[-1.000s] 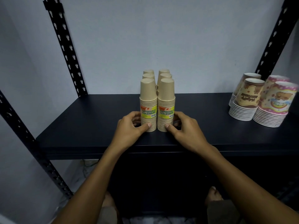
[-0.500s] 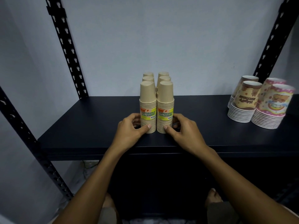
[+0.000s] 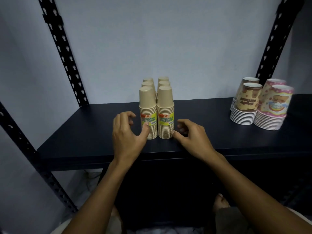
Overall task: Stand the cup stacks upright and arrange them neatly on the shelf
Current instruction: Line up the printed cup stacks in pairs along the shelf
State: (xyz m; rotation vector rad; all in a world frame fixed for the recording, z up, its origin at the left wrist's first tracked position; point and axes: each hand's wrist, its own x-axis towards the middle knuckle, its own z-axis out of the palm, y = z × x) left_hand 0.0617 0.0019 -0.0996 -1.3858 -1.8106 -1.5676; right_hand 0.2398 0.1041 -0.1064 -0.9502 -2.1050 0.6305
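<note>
Several tan paper cup stacks stand upright, mouths down, in two tight rows at the middle of the dark shelf (image 3: pixel 81 137). The front left stack (image 3: pixel 148 102) and front right stack (image 3: pixel 165 102) carry yellow-green labels. My left hand (image 3: pixel 126 134) is just left of the front left stack, fingers loosely curled off it, thumb tip touching its lower side. My right hand (image 3: pixel 192 135) is just right of the front right stack, fingers curled clear of it, thumb tip at its base. Neither hand holds anything.
At the shelf's right end stand brown printed cup stacks (image 3: pixel 246 103) and pink printed cup stacks (image 3: pixel 274 107), tilted a little. Black perforated uprights (image 3: pixel 67 53) frame the shelf on both sides. A grey wall closes the back.
My fingers have come off the sides of the two front stacks and both hands have drawn back slightly. The stacks have stayed in place.
</note>
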